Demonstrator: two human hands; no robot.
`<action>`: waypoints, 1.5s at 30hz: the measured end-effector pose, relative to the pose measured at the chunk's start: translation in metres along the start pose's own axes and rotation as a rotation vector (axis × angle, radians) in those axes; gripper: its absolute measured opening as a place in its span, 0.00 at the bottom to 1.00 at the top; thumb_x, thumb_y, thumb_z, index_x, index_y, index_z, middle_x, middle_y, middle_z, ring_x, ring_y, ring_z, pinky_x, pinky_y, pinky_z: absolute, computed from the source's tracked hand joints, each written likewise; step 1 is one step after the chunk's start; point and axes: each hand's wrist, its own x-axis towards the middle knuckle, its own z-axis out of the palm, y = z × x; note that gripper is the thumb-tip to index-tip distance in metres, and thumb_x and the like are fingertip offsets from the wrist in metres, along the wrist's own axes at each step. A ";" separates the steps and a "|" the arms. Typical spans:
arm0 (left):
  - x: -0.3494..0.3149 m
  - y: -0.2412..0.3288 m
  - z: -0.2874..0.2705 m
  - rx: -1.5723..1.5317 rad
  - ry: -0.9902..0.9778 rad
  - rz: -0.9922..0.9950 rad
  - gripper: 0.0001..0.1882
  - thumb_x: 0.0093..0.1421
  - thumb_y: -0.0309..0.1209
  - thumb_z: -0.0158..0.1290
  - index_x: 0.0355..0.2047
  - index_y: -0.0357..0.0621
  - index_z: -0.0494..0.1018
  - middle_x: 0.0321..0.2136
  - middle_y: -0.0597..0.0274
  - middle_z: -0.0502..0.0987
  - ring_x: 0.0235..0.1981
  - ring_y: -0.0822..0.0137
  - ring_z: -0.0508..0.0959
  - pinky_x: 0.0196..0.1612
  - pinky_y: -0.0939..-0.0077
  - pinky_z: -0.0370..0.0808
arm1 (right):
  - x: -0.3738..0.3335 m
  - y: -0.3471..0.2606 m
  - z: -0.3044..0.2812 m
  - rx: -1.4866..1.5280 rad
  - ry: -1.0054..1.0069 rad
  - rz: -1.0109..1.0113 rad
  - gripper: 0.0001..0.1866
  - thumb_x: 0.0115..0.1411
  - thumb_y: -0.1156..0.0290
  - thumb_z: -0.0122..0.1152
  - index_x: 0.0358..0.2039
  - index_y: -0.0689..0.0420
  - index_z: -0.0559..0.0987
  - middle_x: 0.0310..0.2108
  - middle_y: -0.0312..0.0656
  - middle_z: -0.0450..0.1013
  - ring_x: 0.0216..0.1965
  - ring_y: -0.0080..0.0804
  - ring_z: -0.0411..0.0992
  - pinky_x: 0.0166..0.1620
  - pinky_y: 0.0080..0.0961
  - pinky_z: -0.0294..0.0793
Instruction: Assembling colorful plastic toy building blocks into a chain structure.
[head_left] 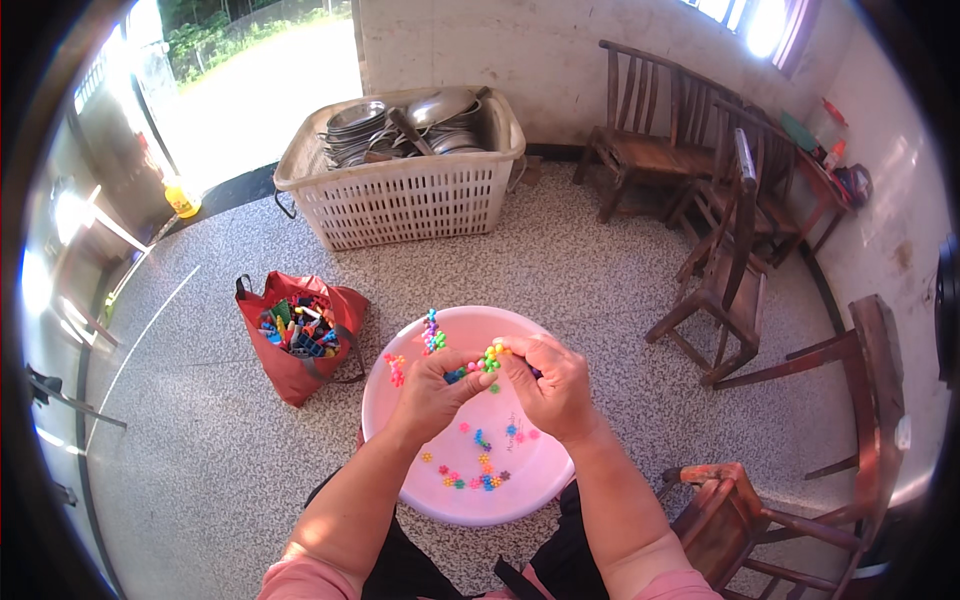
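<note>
Above a pink plastic basin (540,468), both my hands hold a string of linked flower-shaped plastic pieces (491,358) in yellow, green, pink and blue. My left hand (436,392) pinches it from the left, thumb against fingers. One multicoloured strand (432,332) sticks up beyond that hand, and a pink-red strand (397,370) shows to its left. My right hand (550,388) grips the yellow and green end between thumb and fingers. My fingers partly cover the string. Several loose flower pieces (484,468) lie scattered on the basin's bottom.
Left of the basin stands a red bag (280,368) full of small coloured toy parts. A white slatted basket (410,205) with metal pans and lids is at the far wall. Wooden chairs (735,290) line the right side. A yellow bottle (182,198) stands by the open doorway.
</note>
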 end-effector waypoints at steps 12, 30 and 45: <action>0.003 -0.017 -0.002 -0.122 -0.002 -0.002 0.14 0.51 0.32 0.59 0.37 0.40 0.75 0.25 0.73 0.69 0.28 0.80 0.67 0.33 0.85 0.65 | -0.001 0.003 0.007 0.082 -0.009 -0.008 0.07 0.53 0.75 0.57 0.33 0.62 0.76 0.23 0.42 0.73 0.23 0.29 0.72 0.26 0.22 0.70; 0.008 -0.018 -0.012 -0.422 -0.147 -0.068 0.11 0.55 0.34 0.54 0.36 0.43 0.71 0.28 0.74 0.71 0.30 0.83 0.68 0.34 0.89 0.66 | -0.007 0.022 0.001 1.540 0.069 1.043 0.09 0.56 0.75 0.48 0.38 0.60 0.70 0.26 0.36 0.66 0.19 0.17 0.61 0.18 0.12 0.60; 0.004 -0.011 -0.009 -0.222 -0.107 0.072 0.14 0.60 0.40 0.46 0.37 0.42 0.68 0.25 0.72 0.67 0.20 0.81 0.66 0.21 0.88 0.63 | -0.012 0.024 0.009 1.589 -0.038 1.114 0.09 0.58 0.68 0.52 0.38 0.56 0.69 0.27 0.32 0.65 0.21 0.17 0.63 0.17 0.09 0.60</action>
